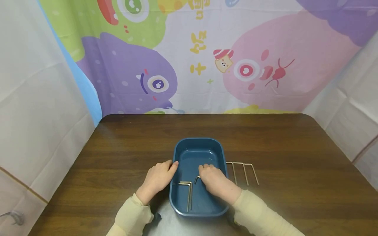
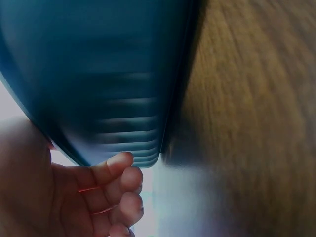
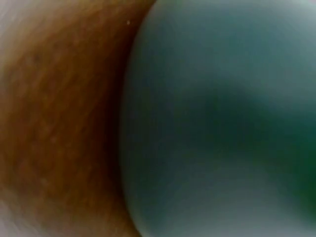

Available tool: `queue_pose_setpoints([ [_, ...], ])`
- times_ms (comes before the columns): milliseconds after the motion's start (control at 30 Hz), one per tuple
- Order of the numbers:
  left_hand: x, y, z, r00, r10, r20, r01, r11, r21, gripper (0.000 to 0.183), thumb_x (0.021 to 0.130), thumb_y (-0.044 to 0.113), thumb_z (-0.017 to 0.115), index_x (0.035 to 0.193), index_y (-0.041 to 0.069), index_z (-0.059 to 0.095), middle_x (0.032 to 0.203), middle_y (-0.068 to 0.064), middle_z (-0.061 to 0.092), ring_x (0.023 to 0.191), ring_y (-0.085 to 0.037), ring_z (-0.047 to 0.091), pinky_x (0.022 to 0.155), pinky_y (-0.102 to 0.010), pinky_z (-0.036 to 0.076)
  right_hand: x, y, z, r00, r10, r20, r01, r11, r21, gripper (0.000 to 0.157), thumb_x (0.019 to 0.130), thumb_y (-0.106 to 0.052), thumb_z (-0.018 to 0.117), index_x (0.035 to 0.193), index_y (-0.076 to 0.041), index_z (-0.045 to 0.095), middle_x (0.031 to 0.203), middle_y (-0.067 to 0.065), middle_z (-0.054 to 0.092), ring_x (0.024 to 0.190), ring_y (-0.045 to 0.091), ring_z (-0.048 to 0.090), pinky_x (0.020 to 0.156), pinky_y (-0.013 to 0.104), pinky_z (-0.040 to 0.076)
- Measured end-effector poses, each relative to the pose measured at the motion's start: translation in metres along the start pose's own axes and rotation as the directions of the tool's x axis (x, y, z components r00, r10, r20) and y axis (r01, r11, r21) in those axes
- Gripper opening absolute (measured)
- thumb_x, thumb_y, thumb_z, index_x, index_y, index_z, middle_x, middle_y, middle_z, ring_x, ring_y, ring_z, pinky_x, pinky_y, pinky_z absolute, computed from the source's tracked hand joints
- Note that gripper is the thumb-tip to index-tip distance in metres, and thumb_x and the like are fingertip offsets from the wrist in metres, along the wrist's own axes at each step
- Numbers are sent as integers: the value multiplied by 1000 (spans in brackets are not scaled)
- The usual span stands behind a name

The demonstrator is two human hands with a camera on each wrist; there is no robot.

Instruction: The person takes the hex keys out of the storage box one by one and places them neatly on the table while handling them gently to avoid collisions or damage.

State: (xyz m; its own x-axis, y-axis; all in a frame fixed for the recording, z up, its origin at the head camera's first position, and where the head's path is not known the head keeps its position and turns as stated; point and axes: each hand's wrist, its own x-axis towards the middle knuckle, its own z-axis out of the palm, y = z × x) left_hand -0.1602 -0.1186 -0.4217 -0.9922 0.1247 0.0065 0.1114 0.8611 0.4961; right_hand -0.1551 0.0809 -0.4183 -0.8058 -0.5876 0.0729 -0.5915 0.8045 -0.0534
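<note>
A deep blue tray [image 1: 199,213] stands on the table in the head view. My left hand [image 1: 159,177] holds its left rim, the thumb over the edge; in the left wrist view the curled fingers [image 2: 131,177] are at the outer ribbed wall. Inside the tray, my right hand [image 1: 215,179] grips an L-shaped hex key [image 1: 196,179], with only its bent end showing and the rest hidden under the hand. Two more hex keys [image 1: 189,196] lie side by side at the tray's near left. The right wrist view is a blur of tray wall and brown surface.
Three hex keys [image 1: 244,173] lie in a row on the wooden table [image 1: 289,147], just right of the tray. A cartoon-printed curtain [image 1: 200,95] hangs behind the table, and pale sheets [image 1: 38,98] flank both sides.
</note>
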Motion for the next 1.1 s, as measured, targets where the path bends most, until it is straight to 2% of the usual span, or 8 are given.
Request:
queue_pose_setpoints([
  [133, 0, 0, 0, 1000, 3, -3, -3, 1000, 4, 37, 94, 38, 40, 68, 14, 49, 56, -1, 42, 52, -17, 45, 49, -30, 32, -1, 1, 2, 999, -9, -38, 10, 1000, 15, 18, 70, 9, 61, 79, -1, 49, 68, 12, 52, 62, 26, 55, 55, 36, 47],
  [333, 1, 0, -1, 1000, 2, -1, -2, 1000, 0, 36, 94, 38, 40, 69, 14, 50, 56, -1, 43, 53, -17, 46, 49, -30, 33, 0, 2, 0, 1000, 6, -26, -5, 998, 58, 18, 65, 7, 64, 77, 1, 51, 67, 11, 53, 61, 25, 55, 54, 36, 46],
  [467, 1, 0, 0, 1000, -1, 3, 1, 1000, -1, 36, 94, 38, 40, 69, 14, 50, 56, -1, 43, 52, -17, 46, 49, -30, 33, -1, 3, -1, 999, 2, -46, 2, 996, 85, 18, 61, 4, 63, 74, 0, 51, 66, 10, 51, 60, 24, 55, 53, 36, 45],
  [767, 0, 2, -1, 1000, 2, -4, -2, 1000, 15, 36, 94, 38, 40, 69, 14, 50, 56, -2, 45, 53, -17, 46, 50, -31, 34, -4, 3, -6, 996, 55, -73, -41, 982, 186, 19, 62, 2, 61, 66, -8, 44, 60, 0, 42, 54, 13, 41, 48, 28, 34],
  [900, 0, 2, -1, 1000, 6, -6, -6, 1000, 13, 36, 94, 38, 41, 68, 14, 50, 57, -2, 45, 53, -17, 47, 50, -31, 34, -6, 3, -8, 988, 79, -134, -52, 979, 198, 20, 60, 0, 59, 64, -10, 43, 59, -2, 40, 53, 12, 39, 48, 26, 32],
  [1100, 0, 1, -1, 1000, 1, 6, -1, 1000, 3, 37, 95, 38, 40, 69, 14, 50, 56, -2, 42, 52, -17, 45, 49, -30, 32, -8, 3, -14, 961, 144, -236, -83, 965, 248, 17, 61, -6, 60, 66, -13, 47, 60, -5, 40, 54, 9, 40, 49, 24, 35],
])
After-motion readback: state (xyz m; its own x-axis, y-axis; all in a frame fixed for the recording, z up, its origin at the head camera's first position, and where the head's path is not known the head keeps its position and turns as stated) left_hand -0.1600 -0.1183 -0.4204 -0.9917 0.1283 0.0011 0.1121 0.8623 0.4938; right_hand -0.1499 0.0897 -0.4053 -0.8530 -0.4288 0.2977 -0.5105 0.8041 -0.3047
